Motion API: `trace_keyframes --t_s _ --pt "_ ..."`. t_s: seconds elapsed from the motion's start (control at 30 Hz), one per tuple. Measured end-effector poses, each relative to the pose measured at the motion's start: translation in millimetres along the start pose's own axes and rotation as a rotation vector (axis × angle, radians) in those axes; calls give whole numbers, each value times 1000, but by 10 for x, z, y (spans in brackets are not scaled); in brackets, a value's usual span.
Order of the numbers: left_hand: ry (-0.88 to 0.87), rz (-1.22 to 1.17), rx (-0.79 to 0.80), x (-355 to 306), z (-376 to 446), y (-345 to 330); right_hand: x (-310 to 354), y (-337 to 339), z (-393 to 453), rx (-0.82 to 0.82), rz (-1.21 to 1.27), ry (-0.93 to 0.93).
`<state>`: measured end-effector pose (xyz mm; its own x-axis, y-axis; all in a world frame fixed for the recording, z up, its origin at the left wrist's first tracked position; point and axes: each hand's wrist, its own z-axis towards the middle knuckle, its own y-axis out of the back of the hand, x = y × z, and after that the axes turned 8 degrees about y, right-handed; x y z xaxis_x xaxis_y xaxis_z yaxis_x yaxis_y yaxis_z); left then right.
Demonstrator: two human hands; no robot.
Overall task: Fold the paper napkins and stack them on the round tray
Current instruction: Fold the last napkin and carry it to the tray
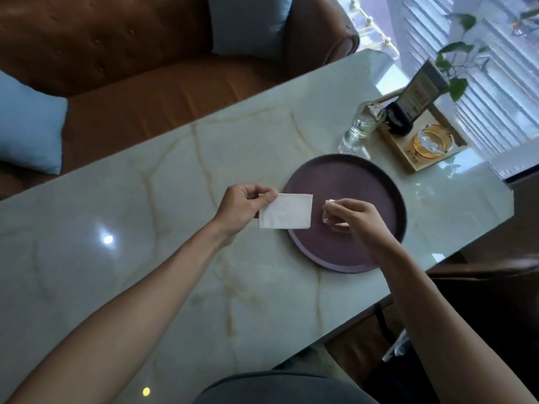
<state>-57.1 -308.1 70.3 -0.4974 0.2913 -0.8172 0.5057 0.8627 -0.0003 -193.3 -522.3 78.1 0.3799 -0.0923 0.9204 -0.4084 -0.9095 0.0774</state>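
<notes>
A white folded paper napkin (285, 212) hangs in the air over the left rim of the round purple tray (376, 182). My left hand (243, 207) pinches its upper left corner between thumb and fingers. My right hand (348, 217) hovers over the tray just right of the napkin, fingers curled, apart from the napkin's right edge and holding nothing that I can see. No napkins show on the visible part of the tray floor.
The tray sits on a pale marble table (175, 228). Behind it stand a glass bottle (361, 126) and a wooden tray (423, 141) with a dark card holder and an amber glass ashtray. A brown sofa (116, 53) with blue cushions lies beyond the table.
</notes>
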Motion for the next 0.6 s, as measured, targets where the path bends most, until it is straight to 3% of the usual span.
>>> trace_keyframes --t_s 0.23,0.37,0.6 --pt "79 64 193 39 350 -766 -277 391 79 151 195 -92" --pt "91 100 143 95 563 -1006 -455 615 218 -4 247 -120" --pt "179 21 -7 202 781 -1320 -620 1066 350 -109 225 -125"
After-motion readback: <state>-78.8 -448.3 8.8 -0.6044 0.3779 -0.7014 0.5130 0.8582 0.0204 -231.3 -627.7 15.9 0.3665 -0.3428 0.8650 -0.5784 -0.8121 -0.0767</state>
